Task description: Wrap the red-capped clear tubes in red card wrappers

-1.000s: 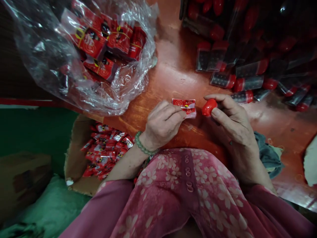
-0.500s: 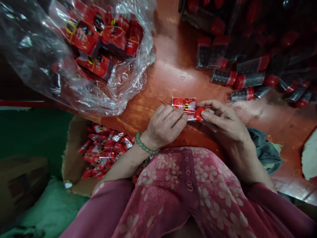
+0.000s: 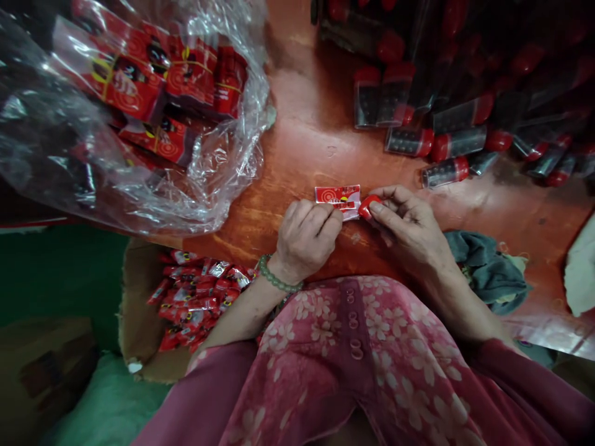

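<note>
A small red printed packet (image 3: pixel 335 194) lies on the orange-brown tabletop, its near part under my left hand (image 3: pixel 309 238). The fingers of that hand are closed at the packet's lower edge. Just to the right, my right hand (image 3: pixel 404 220) pinches a small container by its red cap (image 3: pixel 369 205) between thumb and fingers. The cap sits close to the packet's right end. The rest of the container is mostly hidden by my right hand.
An open clear plastic bag (image 3: pixel 232 179) holds banded bundles of red packets (image 3: pixel 134 87). Many red-capped containers (image 3: pixel 409 142) lie at the upper right. A cardboard box (image 3: pixel 134 322) of filled red packets stands lower left. A dark cloth (image 3: pixel 493 272) lies right of my right hand.
The red cap has tilted and now sits at the packet's right end, farther from my left fingers. More of the packet's near right part shows. The whole view has shifted slightly.
</note>
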Action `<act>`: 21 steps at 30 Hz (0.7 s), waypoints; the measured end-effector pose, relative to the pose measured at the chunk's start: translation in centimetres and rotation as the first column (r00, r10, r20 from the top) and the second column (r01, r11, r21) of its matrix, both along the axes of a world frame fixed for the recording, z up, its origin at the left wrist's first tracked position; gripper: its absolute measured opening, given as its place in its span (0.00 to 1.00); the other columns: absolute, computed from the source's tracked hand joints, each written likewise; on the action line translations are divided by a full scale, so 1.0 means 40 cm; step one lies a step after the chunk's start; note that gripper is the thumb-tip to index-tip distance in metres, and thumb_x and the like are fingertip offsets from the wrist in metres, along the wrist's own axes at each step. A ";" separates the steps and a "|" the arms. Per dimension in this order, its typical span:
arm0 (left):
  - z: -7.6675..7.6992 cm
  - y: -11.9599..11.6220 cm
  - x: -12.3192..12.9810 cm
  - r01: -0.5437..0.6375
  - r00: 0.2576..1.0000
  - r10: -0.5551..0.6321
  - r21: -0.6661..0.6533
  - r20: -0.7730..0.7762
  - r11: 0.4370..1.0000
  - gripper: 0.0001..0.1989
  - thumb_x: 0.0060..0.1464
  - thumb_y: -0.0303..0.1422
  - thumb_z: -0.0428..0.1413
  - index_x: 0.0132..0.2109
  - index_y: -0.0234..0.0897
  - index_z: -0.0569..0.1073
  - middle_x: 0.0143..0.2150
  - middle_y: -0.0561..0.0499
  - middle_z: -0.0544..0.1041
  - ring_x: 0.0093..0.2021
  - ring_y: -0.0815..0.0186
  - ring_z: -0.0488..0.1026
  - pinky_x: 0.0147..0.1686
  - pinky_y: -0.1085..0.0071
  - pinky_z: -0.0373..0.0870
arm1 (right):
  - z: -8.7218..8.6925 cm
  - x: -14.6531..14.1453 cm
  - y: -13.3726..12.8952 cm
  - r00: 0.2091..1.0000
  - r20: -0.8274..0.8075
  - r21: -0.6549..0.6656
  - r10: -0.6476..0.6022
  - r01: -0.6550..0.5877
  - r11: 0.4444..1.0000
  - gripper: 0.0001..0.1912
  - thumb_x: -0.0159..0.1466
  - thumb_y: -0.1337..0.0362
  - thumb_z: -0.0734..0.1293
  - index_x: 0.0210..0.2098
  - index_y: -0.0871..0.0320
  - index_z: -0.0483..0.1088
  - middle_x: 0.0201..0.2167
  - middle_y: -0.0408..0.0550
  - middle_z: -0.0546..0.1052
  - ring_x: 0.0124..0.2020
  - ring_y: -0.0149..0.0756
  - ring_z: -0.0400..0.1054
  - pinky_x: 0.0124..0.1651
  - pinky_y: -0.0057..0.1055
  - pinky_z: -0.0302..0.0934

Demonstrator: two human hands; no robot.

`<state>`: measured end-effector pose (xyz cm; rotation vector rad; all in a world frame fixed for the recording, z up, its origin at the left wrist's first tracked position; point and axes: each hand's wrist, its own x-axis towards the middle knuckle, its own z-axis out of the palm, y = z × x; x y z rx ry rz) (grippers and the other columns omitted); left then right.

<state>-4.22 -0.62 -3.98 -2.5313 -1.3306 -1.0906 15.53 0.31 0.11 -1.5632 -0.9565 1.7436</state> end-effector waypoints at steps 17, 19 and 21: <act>-0.016 -0.003 -0.001 0.060 0.996 -0.057 -0.043 0.071 0.997 0.06 0.61 0.23 0.57 0.42 0.36 0.75 0.36 0.47 0.79 0.34 0.65 0.69 0.35 0.64 0.58 | 0.009 -0.002 0.016 0.999 0.008 -0.085 0.054 -0.053 0.995 0.20 0.58 0.49 0.76 0.39 0.57 0.71 0.25 0.38 0.74 0.16 0.21 0.56 0.16 0.23 0.47; -0.019 -0.004 -0.001 0.053 0.996 -0.049 -0.053 0.078 0.997 0.06 0.61 0.23 0.57 0.42 0.36 0.75 0.36 0.47 0.79 0.34 0.65 0.69 0.35 0.64 0.58 | 0.011 -0.004 0.013 0.999 -0.001 -0.083 0.033 -0.033 0.996 0.19 0.59 0.50 0.76 0.39 0.57 0.71 0.24 0.37 0.73 0.15 0.21 0.55 0.16 0.23 0.47; -0.019 -0.004 -0.001 0.041 0.998 -0.039 -0.035 0.054 0.999 0.05 0.61 0.23 0.57 0.42 0.36 0.75 0.36 0.47 0.79 0.34 0.65 0.69 0.34 0.65 0.59 | 0.011 -0.005 0.013 1.000 -0.005 -0.066 -0.002 0.001 0.998 0.19 0.59 0.51 0.76 0.39 0.58 0.71 0.23 0.37 0.72 0.15 0.20 0.54 0.17 0.23 0.47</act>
